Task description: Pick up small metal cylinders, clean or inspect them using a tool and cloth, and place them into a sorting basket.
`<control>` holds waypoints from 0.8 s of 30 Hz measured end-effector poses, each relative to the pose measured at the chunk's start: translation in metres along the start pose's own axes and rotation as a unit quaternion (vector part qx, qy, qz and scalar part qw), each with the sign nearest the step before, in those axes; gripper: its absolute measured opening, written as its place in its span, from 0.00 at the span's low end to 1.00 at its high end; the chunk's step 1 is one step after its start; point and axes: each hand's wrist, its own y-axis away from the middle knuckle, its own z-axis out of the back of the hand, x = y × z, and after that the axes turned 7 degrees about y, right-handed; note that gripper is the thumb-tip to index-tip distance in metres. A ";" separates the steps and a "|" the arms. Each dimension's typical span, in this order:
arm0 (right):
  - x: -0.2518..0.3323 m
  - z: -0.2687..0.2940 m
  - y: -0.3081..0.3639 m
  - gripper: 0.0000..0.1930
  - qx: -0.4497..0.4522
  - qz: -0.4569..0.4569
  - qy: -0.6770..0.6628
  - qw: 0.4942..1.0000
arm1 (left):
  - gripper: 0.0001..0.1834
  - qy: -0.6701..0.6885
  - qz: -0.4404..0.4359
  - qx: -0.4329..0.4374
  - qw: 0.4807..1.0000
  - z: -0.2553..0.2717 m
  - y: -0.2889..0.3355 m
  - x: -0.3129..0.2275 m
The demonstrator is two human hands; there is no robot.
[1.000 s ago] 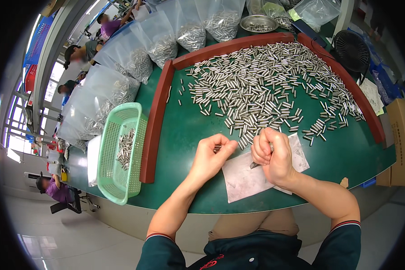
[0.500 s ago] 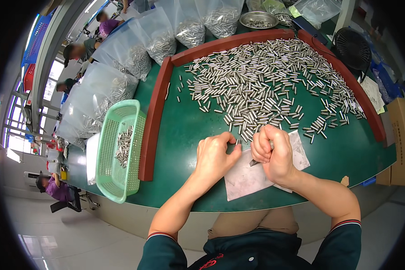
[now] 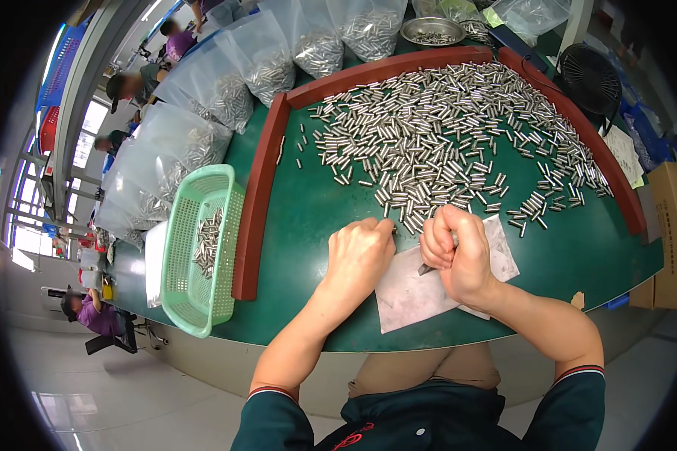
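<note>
My left hand [image 3: 359,254] is closed, back of the hand upward, over the green tabletop just left of a stained white cloth [image 3: 399,301]. A tiny dark bit shows by its fingertips; what they hold is mostly hidden. Above the cloth my right hand [image 3: 462,252] is curled in a fist around a slim tool with a dark tip [image 3: 426,268], which sticks out toward my left hand. The tool's kind cannot be made out. Beyond both hands spreads a large heap of short, shiny metal pins [image 3: 429,143], its near end almost reaching them.
Red-brown wooden rails [image 3: 259,218] frame the heap. A green plastic basket [image 3: 174,263] with some pins stands outside the left rail. Clear bags of pins [image 3: 267,71] line the back left. A metal bowl [image 3: 433,31] and a black fan [image 3: 590,79] are behind. Several people sit farther off.
My left hand has turned over, and its thumb and fingers have drawn together; the pin visible at its fingertips before is mostly out of sight. My right hand has barely moved.
</note>
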 end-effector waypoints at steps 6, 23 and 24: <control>0.000 0.002 0.001 0.20 -0.001 0.004 -0.013 1.000 | 0.04 0.270 0.160 0.016 0.949 0.011 -0.003 -0.003; 0.000 -0.001 0.000 0.19 0.002 -0.006 -0.017 1.000 | 0.06 0.514 0.162 0.018 0.842 0.002 0.008 0.011; 0.001 -0.001 0.000 0.19 -0.002 -0.005 -0.014 1.000 | 0.06 0.513 0.163 0.017 0.842 0.004 0.008 0.010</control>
